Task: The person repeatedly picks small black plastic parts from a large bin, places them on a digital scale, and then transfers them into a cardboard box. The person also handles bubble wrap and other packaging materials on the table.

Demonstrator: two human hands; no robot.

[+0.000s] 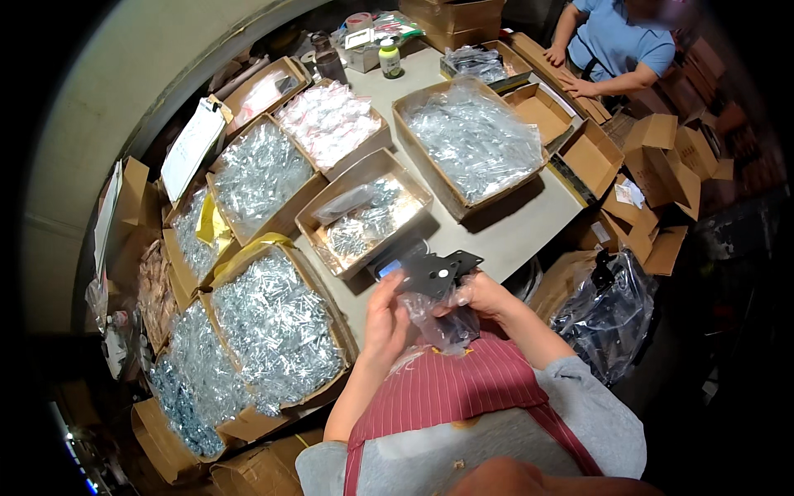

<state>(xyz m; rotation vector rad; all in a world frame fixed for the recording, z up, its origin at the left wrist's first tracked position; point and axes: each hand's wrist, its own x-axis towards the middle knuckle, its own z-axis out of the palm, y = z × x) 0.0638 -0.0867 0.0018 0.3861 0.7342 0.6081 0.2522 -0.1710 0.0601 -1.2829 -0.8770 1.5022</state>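
Close in front of my apron, a flat black plate with holes (pixel 427 279) sits between my hands, together with a crumpled clear plastic bag (pixel 448 329). My left hand (pixel 389 316) is closed at the plate's left side, beside a small blue patch. On the other side my right hand (pixel 486 298) pinches the bag just below the plate. How far the plate lies inside the bag is hard to make out. Just beyond them stands a small cardboard box (pixel 374 258) with bagged metal parts in it.
Large open cartons (pixel 335 318) of bagged screws fill the left side. Another carton of clear bags (pixel 471 124) stands farther back on the pale table (pixel 517 227). A co-worker (pixel 620 50) is at the far right. Cardboard boxes (pixel 657 153) and a black-lined carton (pixel 604 310) lie right.
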